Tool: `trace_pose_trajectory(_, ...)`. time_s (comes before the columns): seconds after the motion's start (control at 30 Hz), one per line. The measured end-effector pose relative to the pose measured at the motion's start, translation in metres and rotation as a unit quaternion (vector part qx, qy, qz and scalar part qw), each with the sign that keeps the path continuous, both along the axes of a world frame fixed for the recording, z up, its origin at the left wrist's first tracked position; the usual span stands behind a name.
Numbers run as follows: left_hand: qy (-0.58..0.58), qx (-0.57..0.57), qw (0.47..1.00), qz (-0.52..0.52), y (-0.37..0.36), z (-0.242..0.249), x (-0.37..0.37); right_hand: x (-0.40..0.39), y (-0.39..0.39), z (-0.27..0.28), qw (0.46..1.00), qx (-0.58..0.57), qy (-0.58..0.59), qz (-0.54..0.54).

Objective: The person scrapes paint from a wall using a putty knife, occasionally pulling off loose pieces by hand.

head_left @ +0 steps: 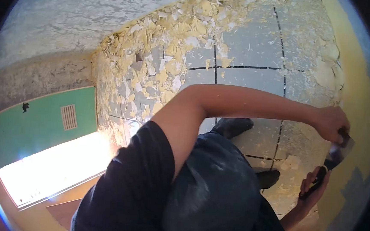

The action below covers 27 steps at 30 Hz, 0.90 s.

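The floor (250,47) is the biggest thing you see, grey with black lines. Next is the wall (356,93) on the right side of your view, with yellow paint and grey patches. A green board (44,108) is far off on the left side.

Your left hand (332,123) reaches across in front of you to the top end of the scraper. Its fingers are bent in close by a small dark part there. I can't tell if they grip it or just press on it, or if that part belongs to the scraper.

Your right hand (315,187) is lower down, and its fingers are wrapped around the black handle of the scraper (340,153). The scraper is between your two hands, right by the yellow wall. I can't tell if its blade touches the wall.

The scraper looks light and easy to lift. The handle looks hard, and it is the best place to hold. The wide blade looks thin, stiff and smooth, so it may feel slippery, and its edge could nip you. Keep your fingertips on the flat part.

Smallest are the paint chips (197,26) all over the floor. They look light and thin, and would likely snap if you pinched them.
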State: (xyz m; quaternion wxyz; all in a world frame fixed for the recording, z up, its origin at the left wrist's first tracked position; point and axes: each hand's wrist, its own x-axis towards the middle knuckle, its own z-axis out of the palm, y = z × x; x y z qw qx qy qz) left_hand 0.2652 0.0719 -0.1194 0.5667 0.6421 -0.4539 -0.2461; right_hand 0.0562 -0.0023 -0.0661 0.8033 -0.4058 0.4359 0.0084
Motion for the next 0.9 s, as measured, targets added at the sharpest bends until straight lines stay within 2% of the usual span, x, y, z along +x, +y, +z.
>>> trace_pose_trajectory(0.03,0.007,0.002,1.0,-0.001,-0.004,-0.003,0.0,-0.001,-0.002,0.0,0.998,-0.001,-0.038,0.04)
trace_pose_trajectory(0.1,-0.013,-0.023,1.0,0.004,-0.012,-0.008,-0.001,0.006,0.009,0.013,1.0,-0.008,0.003,-0.027)
trace_pose_trajectory(0.23,-0.013,0.013,1.0,0.006,-0.023,-0.014,-0.007,0.006,0.008,0.016,0.997,-0.049,0.033,-0.058)
trace_pose_trajectory(0.3,-0.005,0.011,1.0,0.003,-0.018,-0.008,-0.01,0.004,0.008,0.017,0.999,-0.015,0.026,-0.028)
trace_pose_trajectory(0.37,0.026,0.024,0.999,0.016,-0.01,0.004,-0.008,0.005,0.013,0.018,0.998,-0.051,0.03,-0.035)
trace_pose_trajectory(0.47,0.03,-0.012,0.999,0.027,-0.003,0.013,-0.01,-0.005,0.008,0.018,0.998,-0.048,-0.016,0.028)
trace_pose_trajectory(0.5,0.031,-0.02,0.999,0.018,0.0,0.015,-0.01,-0.008,0.006,0.016,0.998,-0.057,-0.015,0.019)
trace_pose_trajectory(0.57,0.035,0.021,0.999,-0.002,-0.002,0.019,-0.009,-0.017,-0.002,0.012,0.999,-0.031,-0.001,0.032)
trace_pose_trajectory(0.63,0.051,0.037,0.998,-0.015,0.0,0.024,-0.007,-0.012,0.004,0.018,0.993,-0.068,0.098,-0.027)
trace_pose_trajectory(0.7,0.087,-0.035,0.996,-0.003,0.003,0.024,-0.013,-0.023,-0.001,0.008,0.997,-0.073,0.038,0.0)
trace_pose_trajectory(0.77,0.139,-0.018,0.99,-0.021,0.004,0.028,-0.016,-0.022,0.001,0.009,0.995,-0.084,0.046,-0.02)
trace_pose_trajectory(0.9,0.028,-0.004,0.999,-0.028,0.005,0.049,-0.031,-0.022,-0.002,0.025,0.986,-0.163,-0.019,0.018)
